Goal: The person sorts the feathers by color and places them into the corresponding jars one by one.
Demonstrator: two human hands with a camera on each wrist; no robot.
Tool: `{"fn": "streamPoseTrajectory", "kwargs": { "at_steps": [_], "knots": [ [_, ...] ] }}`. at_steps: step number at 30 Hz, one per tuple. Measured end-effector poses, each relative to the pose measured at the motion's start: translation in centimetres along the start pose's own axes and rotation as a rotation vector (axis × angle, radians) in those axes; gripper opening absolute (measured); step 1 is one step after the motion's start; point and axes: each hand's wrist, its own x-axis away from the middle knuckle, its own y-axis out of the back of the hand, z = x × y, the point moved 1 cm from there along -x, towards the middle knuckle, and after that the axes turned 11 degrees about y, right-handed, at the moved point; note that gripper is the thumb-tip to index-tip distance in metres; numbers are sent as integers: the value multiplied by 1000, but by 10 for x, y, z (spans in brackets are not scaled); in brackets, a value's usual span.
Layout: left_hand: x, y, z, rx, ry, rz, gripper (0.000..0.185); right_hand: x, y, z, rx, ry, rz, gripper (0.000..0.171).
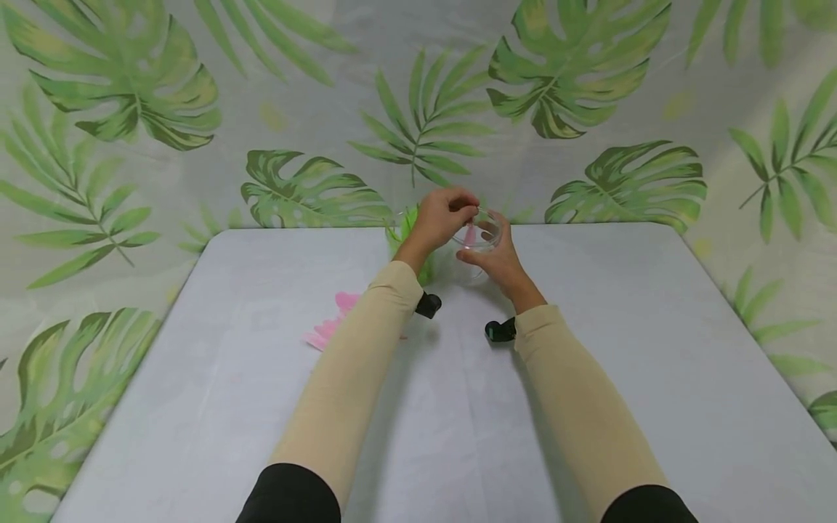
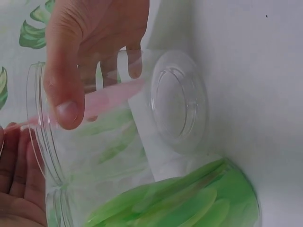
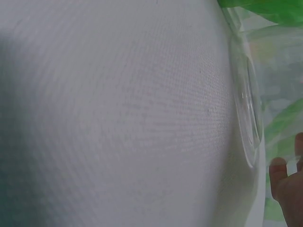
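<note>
My right hand [image 1: 500, 254] grips a clear round jar [image 1: 490, 240], its thumb on the near side and the fingers showing through the wall. At the jar's mouth my left hand [image 1: 441, 221] pinches the thin end of a pink feather [image 2: 106, 99], whose wider part hangs inside the jar. Close beside it stands a second clear jar packed with green feathers [image 2: 189, 203], partly behind my left hand in the head view. Several pink feathers [image 1: 327, 328] lie on the table, partly covered by my left forearm.
A white cloth covers the table [image 1: 261, 290]. Its far edge meets a leaf-patterned backdrop [image 1: 418, 109] just behind the jars. A small black camera [image 1: 428, 305] sits at my left wrist, and another camera [image 1: 500, 331] at my right.
</note>
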Motion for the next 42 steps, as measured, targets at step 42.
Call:
{"fn": "streamPoseTrajectory", "kwargs": {
  "at_steps": [42],
  "knots": [
    [86,44,82,-975,-168,406,8,7,-2,19,2,-46,21,104]
  ]
}}
